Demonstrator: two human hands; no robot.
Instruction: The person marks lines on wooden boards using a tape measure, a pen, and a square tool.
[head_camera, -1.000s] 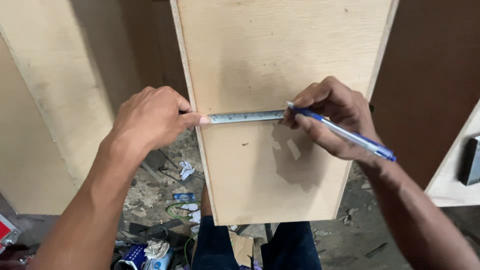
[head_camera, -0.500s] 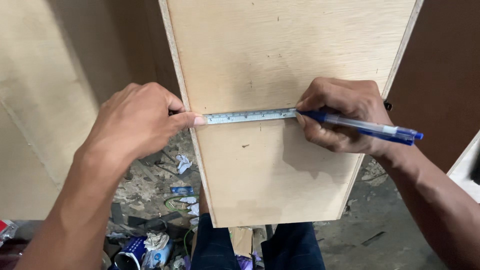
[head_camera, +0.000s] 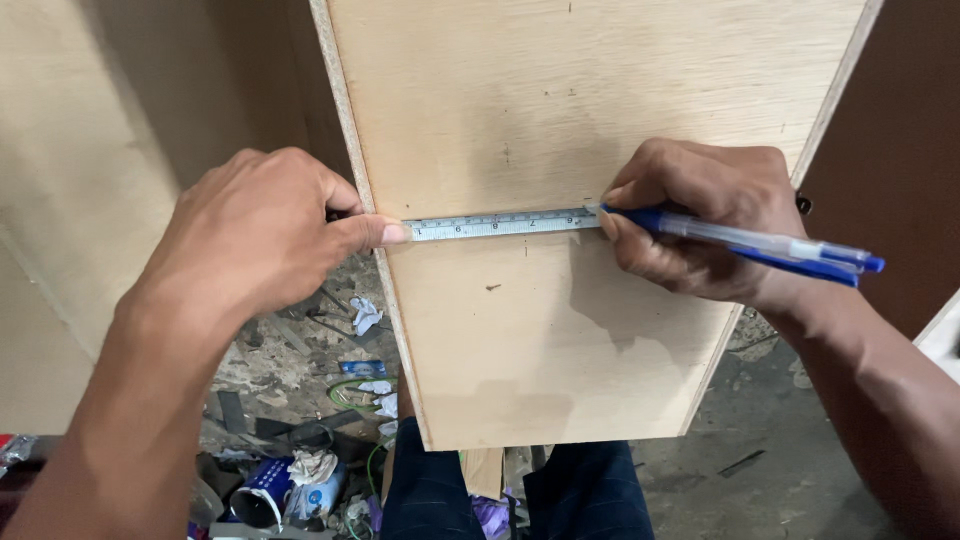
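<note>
Both my hands are closed: my left hand (head_camera: 262, 235) pinches the tape measure (head_camera: 497, 224) at the plywood board's (head_camera: 560, 330) edge, my right hand (head_camera: 700, 220) grips a blue pen (head_camera: 745, 240).

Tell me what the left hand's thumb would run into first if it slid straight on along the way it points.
The left hand has its thumb pointing along the tape measure it pins to the plywood board; sliding on, it would likely meet the pen tip and right hand.
</note>
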